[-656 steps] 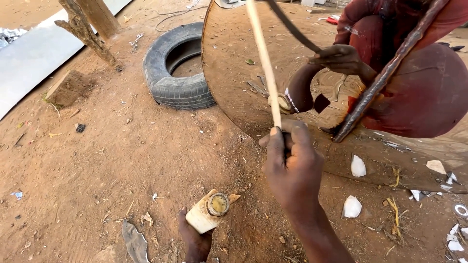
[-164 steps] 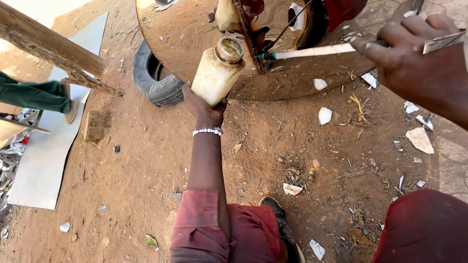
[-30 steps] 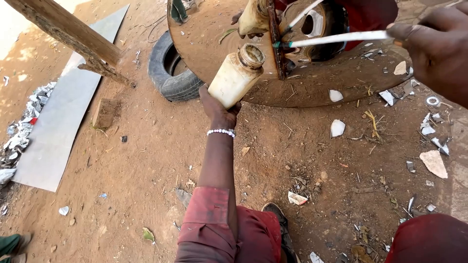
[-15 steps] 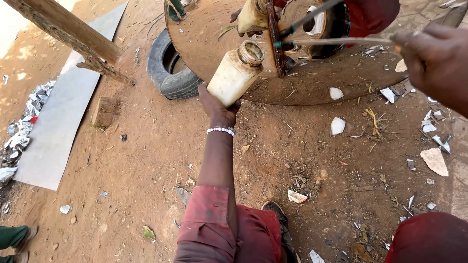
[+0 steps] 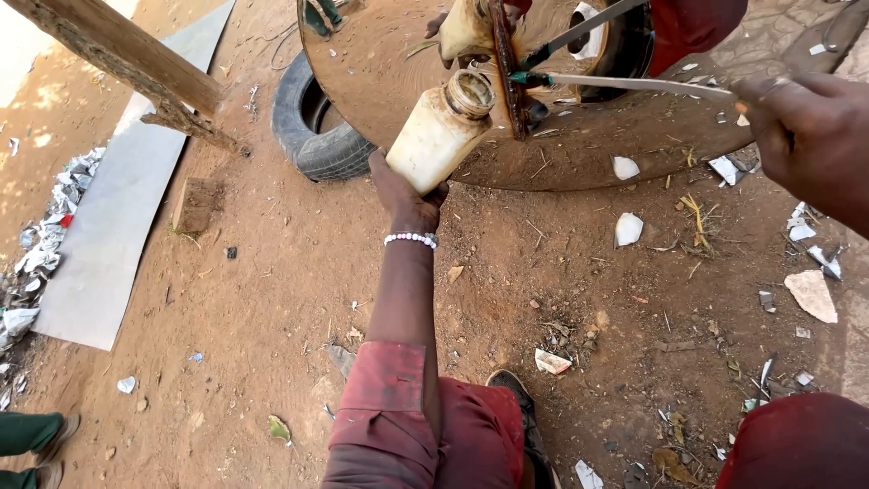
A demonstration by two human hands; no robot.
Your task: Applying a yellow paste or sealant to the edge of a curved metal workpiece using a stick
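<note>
My left hand (image 5: 405,194), with a white bead bracelet at the wrist, grips the base of a cream plastic bottle (image 5: 440,132). The bottle is tilted, its open mouth up against a rusty upright bar (image 5: 504,72) in front of a large round shiny disc (image 5: 588,149). My right hand (image 5: 808,127) at the right edge pinches the end of a long thin metal rod (image 5: 638,85). The rod runs left, and its green-tipped end meets the bar beside the bottle's mouth. The disc mirrors the bottle and the ground.
A worn tyre (image 5: 312,127) lies left of the disc. A rough wooden post (image 5: 127,62) crosses the top left above a flat grey sheet (image 5: 109,237). White shards (image 5: 627,228) and litter dot the dirt. Another person's feet (image 5: 32,444) show at the bottom left.
My right hand has dropped a little with the rod's outer end. The bottle and my left hand have stayed at the bar.
</note>
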